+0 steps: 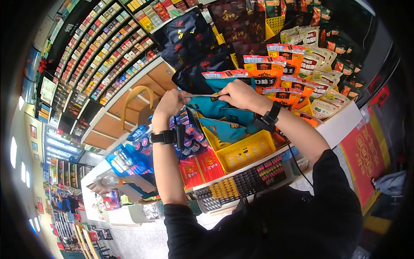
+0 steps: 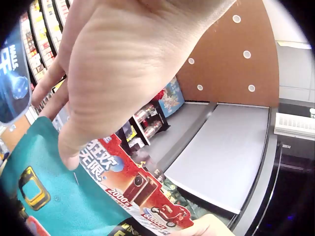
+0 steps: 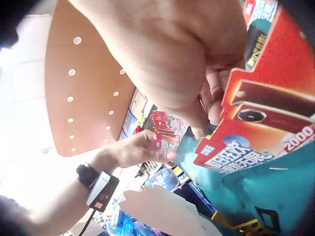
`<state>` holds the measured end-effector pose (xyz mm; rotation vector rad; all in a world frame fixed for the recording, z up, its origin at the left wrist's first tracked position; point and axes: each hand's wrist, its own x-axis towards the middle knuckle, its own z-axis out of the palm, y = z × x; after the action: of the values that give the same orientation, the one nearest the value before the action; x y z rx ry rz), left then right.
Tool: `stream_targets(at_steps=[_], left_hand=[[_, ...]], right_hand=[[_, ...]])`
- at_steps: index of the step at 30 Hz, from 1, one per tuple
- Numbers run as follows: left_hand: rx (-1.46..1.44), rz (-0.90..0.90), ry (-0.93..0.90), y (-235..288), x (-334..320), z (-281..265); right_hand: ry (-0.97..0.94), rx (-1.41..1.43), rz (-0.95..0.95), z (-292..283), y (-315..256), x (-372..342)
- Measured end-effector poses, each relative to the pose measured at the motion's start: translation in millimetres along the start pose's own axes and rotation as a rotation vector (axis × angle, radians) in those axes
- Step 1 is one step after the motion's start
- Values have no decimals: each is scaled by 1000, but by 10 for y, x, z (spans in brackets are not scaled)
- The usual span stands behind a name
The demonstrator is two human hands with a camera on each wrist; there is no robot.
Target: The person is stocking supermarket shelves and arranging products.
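A teal pouch with a red printed card along its top edge is held up between both hands. The left hand pinches one top corner, its thumb lying on the teal front in the left wrist view. At the opposite end the right hand grips the top edge. In the right wrist view another teal pouch front with a red card lies close below the right hand, and the left hand pinches a corner farther off. More teal pouches stand in a yellow basket beneath.
Orange pouches and white pouches fill baskets on the right. Dark bags stand behind. Red boxes and blue packs lie left of the basket, with a rack of small items along the front edge.
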<state>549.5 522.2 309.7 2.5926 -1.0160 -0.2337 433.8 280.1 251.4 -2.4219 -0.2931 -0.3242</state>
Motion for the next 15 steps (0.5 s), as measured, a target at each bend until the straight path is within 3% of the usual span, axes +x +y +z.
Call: stream_targets(at_steps=[5,7,9,11,12,15], left_hand=[[181,67,238,197,-222,-16],[338,-28,491,589,-521,-64],[324,-14,480,729,-596,-6],[246,151,324,882,-597,99],[231,278,331,791,-495,261],[181,263,76,809,-294,498]], right_hand=[[153,-61,-64,-206,6,-336],[194,-9,73,-431,-88,-609],[213,-32,171,-569,-168,-938],[137,-41,262,-573,-177,-1181],[139,-58,305,-541,-179,-1279],[136,-70,328,-402,-59,-1408]])
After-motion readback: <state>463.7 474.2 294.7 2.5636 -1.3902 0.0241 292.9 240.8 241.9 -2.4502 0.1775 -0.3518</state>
